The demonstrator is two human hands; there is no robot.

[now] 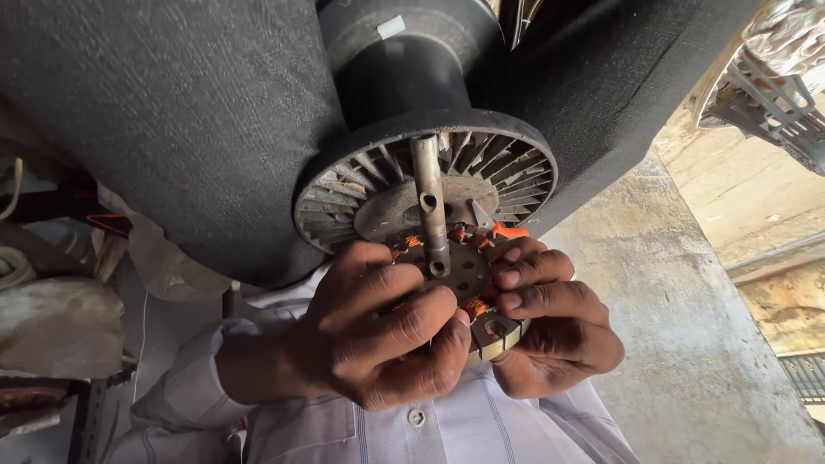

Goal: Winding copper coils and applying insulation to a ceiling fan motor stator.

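A round metal motor stator (468, 279) with copper wire windings and a steel shaft (428, 202) through its middle is held close in front of my striped shirt. My left hand (369, 335) wraps over its left and lower side, fingers curled across the face. From the right, my right hand (550, 318) grips the rim, its fingertips resting on the windings. Orange wire or insulation (511, 230) shows just above the right fingers. Much of the stator's face is hidden by both hands.
A black plastic spool (404, 77) with a ribbed round flange (516, 176) stands right behind the stator, between my dark-trousered legs (172, 129). Concrete floor (687, 301) lies to the right, a dark metal frame (773, 103) at the upper right, and cluttered cloth and tools (51, 318) at left.
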